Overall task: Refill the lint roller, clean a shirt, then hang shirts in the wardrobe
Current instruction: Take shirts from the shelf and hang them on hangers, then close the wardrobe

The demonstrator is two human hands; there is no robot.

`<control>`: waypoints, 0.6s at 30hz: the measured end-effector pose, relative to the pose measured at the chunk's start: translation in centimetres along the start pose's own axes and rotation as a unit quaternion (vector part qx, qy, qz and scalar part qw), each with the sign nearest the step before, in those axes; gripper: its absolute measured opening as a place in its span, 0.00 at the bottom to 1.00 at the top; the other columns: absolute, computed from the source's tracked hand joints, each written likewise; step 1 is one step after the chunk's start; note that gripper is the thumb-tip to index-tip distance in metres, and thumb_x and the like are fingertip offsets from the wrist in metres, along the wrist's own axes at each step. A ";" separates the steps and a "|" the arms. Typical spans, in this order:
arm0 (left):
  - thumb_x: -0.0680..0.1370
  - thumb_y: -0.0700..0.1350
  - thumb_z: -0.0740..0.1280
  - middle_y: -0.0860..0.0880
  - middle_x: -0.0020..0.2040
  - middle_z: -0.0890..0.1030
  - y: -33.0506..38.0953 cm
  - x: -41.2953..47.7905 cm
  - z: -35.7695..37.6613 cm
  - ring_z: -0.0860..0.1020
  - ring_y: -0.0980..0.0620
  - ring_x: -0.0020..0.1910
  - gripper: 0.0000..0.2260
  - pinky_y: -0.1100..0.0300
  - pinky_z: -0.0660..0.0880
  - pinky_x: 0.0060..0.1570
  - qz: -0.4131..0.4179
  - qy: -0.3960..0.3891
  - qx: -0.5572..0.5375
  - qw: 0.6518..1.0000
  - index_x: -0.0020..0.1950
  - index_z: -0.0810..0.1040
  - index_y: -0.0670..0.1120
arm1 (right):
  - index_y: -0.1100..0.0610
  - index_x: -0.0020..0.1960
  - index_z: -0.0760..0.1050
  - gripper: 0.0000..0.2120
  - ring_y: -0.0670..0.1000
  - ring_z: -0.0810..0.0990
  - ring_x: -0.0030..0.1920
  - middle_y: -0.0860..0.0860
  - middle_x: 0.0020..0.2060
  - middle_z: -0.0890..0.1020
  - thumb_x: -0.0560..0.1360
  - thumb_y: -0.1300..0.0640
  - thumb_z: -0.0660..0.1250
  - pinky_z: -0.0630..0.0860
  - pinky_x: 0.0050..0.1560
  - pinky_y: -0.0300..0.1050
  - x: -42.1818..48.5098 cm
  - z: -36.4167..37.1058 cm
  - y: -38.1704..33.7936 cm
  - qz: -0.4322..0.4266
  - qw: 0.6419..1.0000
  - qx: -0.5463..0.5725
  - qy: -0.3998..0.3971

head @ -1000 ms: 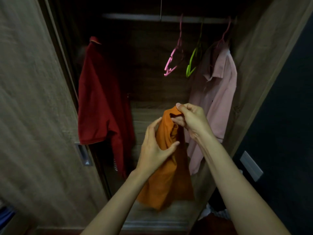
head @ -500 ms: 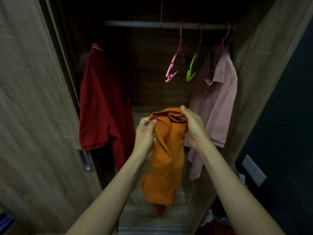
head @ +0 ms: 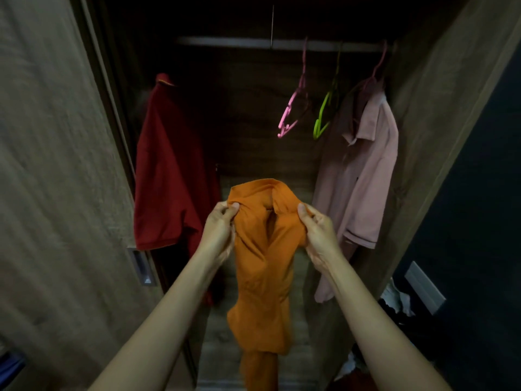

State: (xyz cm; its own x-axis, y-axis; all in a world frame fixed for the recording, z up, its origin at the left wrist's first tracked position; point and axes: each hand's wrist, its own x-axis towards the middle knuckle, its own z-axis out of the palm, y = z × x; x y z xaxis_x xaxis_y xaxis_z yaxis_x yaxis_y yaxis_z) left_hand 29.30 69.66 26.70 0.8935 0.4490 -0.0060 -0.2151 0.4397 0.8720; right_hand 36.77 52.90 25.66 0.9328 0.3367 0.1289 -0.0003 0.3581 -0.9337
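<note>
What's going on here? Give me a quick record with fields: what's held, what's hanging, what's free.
held: orange shirt, gripped near the collar
left hand: pinching the shirt's left side
right hand: pinching its right side
hanging: red shirt at left, pink shirt at right
free hangers: pink hanger, green hanger
rail: across the top of the wardrobe
</note>
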 end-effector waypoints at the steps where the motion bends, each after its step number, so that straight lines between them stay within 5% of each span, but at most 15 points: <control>1: 0.82 0.42 0.62 0.44 0.45 0.81 0.4 0.2 -0.5 0.82 0.52 0.42 0.04 0.59 0.80 0.44 0.025 -0.001 0.059 0.998 0.53 0.74 0.43 | 0.59 0.54 0.79 0.09 0.50 0.84 0.45 0.54 0.45 0.85 0.80 0.57 0.61 0.81 0.49 0.43 0.1 0.0 -0.4 -0.012 1.000 -0.013 0.011; 5: 0.83 0.47 0.59 0.49 0.39 0.78 2.3 0.5 -1.3 0.77 0.59 0.34 0.07 0.66 0.75 0.37 0.128 -0.024 0.267 0.955 0.54 0.73 0.44 | 0.60 0.53 0.77 0.11 0.53 0.78 0.48 0.58 0.47 0.81 0.81 0.56 0.59 0.74 0.56 0.51 0.5 0.3 -2.2 -0.060 0.995 -0.049 0.062; 10: 0.77 0.56 0.67 0.56 0.42 0.74 4.1 0.8 -1.0 0.75 0.69 0.37 0.09 0.71 0.71 0.41 0.168 -0.054 0.381 0.907 0.49 0.73 0.52 | 0.46 0.43 0.75 0.10 0.34 0.77 0.38 0.43 0.39 0.79 0.81 0.51 0.59 0.73 0.40 0.25 0.7 0.6 -3.9 -0.157 0.969 -0.157 0.103; 14: 0.71 0.44 0.75 0.58 0.46 0.77 4.9 0.8 -1.3 0.79 0.59 0.45 0.19 0.60 0.77 0.50 0.215 -0.083 0.441 0.867 0.57 0.71 0.54 | 0.44 0.41 0.74 0.12 0.30 0.75 0.36 0.41 0.35 0.76 0.81 0.51 0.58 0.69 0.38 0.23 0.8 0.6 -4.9 -0.223 0.940 -0.211 0.152; 18: 0.72 0.29 0.66 0.54 0.49 0.75 6.1 1.1 -2.5 0.76 0.59 0.41 0.26 0.59 0.74 0.43 0.261 -0.089 0.439 0.855 0.64 0.70 0.52 | 0.46 0.40 0.75 0.13 0.43 0.76 0.38 0.44 0.34 0.76 0.81 0.47 0.58 0.74 0.44 0.40 1.4 -0.4 -5.9 -0.227 0.934 -0.202 0.187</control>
State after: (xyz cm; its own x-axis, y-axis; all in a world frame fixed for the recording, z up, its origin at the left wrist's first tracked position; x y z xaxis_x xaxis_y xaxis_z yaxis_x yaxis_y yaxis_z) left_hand 27.98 74.77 30.74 0.8283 0.2456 0.5036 -0.2951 -0.5728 0.7647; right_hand 38.27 50.92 31.26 0.8647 -0.1249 0.4866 0.4912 0.0074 -0.8710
